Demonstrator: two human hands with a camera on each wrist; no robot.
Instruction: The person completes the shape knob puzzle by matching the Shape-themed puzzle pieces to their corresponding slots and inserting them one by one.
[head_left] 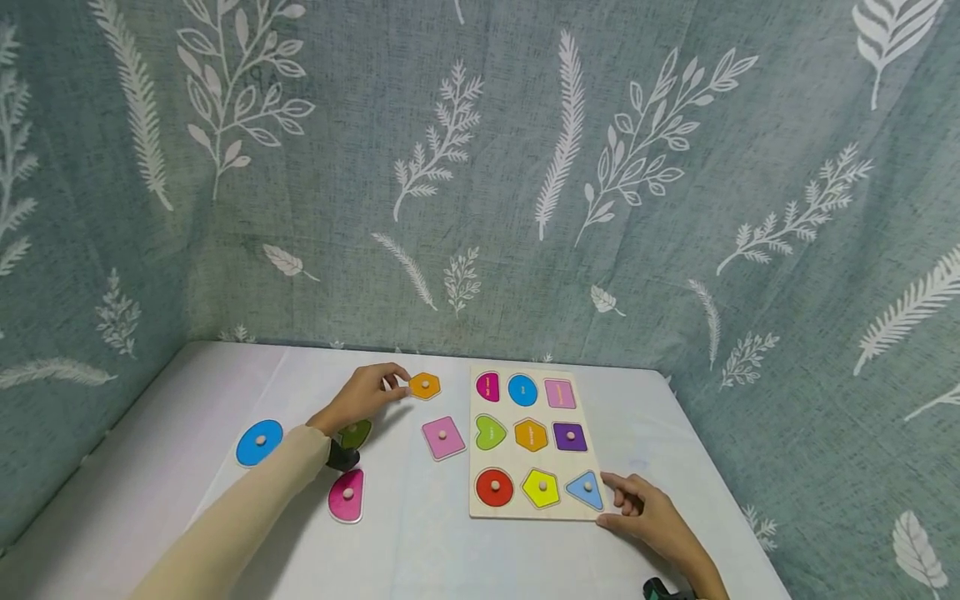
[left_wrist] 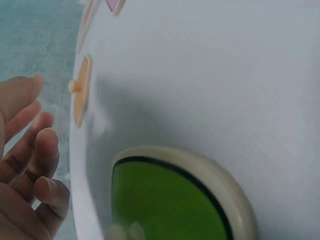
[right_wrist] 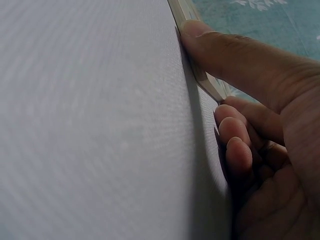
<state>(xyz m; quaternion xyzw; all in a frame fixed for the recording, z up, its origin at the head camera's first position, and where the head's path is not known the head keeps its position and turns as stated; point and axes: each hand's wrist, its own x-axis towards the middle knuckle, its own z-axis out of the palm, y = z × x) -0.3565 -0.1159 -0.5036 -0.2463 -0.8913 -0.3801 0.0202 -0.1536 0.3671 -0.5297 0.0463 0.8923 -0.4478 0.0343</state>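
An orange hexagon puzzle piece [head_left: 425,386] with a wooden knob lies at the table's far side. My left hand [head_left: 367,392] reaches beside it, fingers loosely bent; in the left wrist view, the fingertips [left_wrist: 47,137] stand apart from the knob. Under that wrist is a green piece [left_wrist: 170,200], partly hidden in the head view. My right hand [head_left: 645,512] holds the near right corner of the wooden puzzle board [head_left: 517,512], thumb at the front edge and index finger at the side. The board bears a red circle [head_left: 495,487], yellow pentagon [head_left: 540,490], blue triangle [head_left: 584,492] and purple square [head_left: 570,437] with knobs.
Between hand and board lies a pink rectangular piece [head_left: 443,438]. A blue round piece [head_left: 258,442] is left of the left forearm, and a magenta half-round piece [head_left: 347,497] lies to its right. Patterned green cloth [head_left: 495,275] hangs behind and beside the white table.
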